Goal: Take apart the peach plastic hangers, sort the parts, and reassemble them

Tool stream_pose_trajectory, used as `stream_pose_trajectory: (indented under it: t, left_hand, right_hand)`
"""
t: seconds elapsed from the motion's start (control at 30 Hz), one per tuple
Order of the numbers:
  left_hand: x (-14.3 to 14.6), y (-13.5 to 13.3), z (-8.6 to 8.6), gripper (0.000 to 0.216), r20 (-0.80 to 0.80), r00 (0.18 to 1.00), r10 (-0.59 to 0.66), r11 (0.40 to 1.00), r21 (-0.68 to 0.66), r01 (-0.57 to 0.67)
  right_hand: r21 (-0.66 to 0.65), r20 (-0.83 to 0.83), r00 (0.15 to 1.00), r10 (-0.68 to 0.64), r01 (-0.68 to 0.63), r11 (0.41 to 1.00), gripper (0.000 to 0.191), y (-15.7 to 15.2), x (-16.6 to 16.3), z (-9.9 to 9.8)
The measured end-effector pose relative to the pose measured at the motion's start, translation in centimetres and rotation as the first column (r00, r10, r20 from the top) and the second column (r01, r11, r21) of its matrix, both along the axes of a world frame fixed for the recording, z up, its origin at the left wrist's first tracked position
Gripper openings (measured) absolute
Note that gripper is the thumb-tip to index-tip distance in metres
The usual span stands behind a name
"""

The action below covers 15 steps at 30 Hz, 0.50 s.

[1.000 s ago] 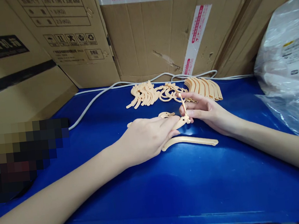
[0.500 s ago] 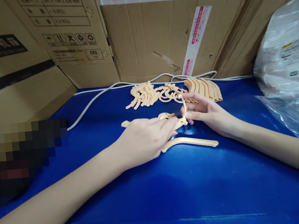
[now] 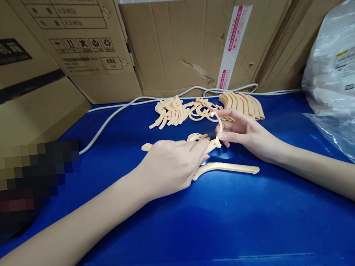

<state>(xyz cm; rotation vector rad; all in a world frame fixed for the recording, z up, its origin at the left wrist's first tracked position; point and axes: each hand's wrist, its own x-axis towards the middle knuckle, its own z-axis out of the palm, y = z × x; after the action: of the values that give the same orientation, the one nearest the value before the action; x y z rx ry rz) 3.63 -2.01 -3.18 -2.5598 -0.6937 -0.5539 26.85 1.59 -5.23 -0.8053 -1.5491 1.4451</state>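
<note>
My left hand (image 3: 171, 165) is closed over a beige plastic hanger arm (image 3: 212, 147), pressing it down near the blue table. The arm's far left end sticks out past the knuckles, and its middle is hidden under the hand. My right hand (image 3: 244, 131) pinches a curved beige hanger hook (image 3: 220, 123) between thumb and fingers. The hook stands upright, its lower end meeting the right end of the arm; whether it is seated there I cannot tell. Behind my left fingers lies another curved beige piece (image 3: 193, 137). In front rests a loose hanger arm (image 3: 227, 167), its left end close to my left fingertips.
At the back of the blue table (image 3: 224, 229) lie a pile of curved pieces (image 3: 171, 112), several hooks (image 3: 198, 111) and a row of hanger arms (image 3: 242, 105). A white cable (image 3: 113, 114) runs behind them. Cardboard boxes (image 3: 171, 41) and a plastic bag (image 3: 334, 63) border the table.
My left hand and the hanger arm under it have shifted slightly left. The hook in my right hand tilts a little more, its top leaning left.
</note>
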Motion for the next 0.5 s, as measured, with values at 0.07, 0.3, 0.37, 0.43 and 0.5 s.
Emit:
stream_pose_trajectory:
  t: [0.07,0.3,0.37,0.43,0.5]
  left_hand:
    - [-0.07,-0.03,-0.01,0.032,-0.015,1.0,0.006,1.0,-0.007,-0.006]
    - [-0.05,-0.09,0.1,0.033,-0.035,0.999,0.008,0.999,-0.037,-0.009]
    - [-0.04,-0.04,0.07,0.032,-0.04,0.999,0.008,0.999,-0.042,-0.01]
    - [-0.05,0.0,0.01,0.031,-0.041,0.999,0.006,0.999,-0.04,-0.008]
    - [-0.07,0.0,-0.04,0.031,-0.041,0.999,0.005,0.999,-0.037,-0.006]
  right_hand:
    - [0.004,0.002,1.0,0.002,-0.002,1.0,0.049,0.0,-0.02,-0.02]
    - [0.027,0.004,1.0,0.006,-0.006,1.0,0.048,0.08,-0.03,-0.18]
    - [0.031,0.002,1.0,0.01,-0.01,0.999,0.048,0.11,-0.02,-0.23]
    - [0.032,0.002,1.0,0.012,-0.012,0.999,0.049,0.13,0.02,-0.27]
    - [0.033,0.005,1.0,0.015,-0.015,0.999,0.049,0.13,0.06,-0.29]
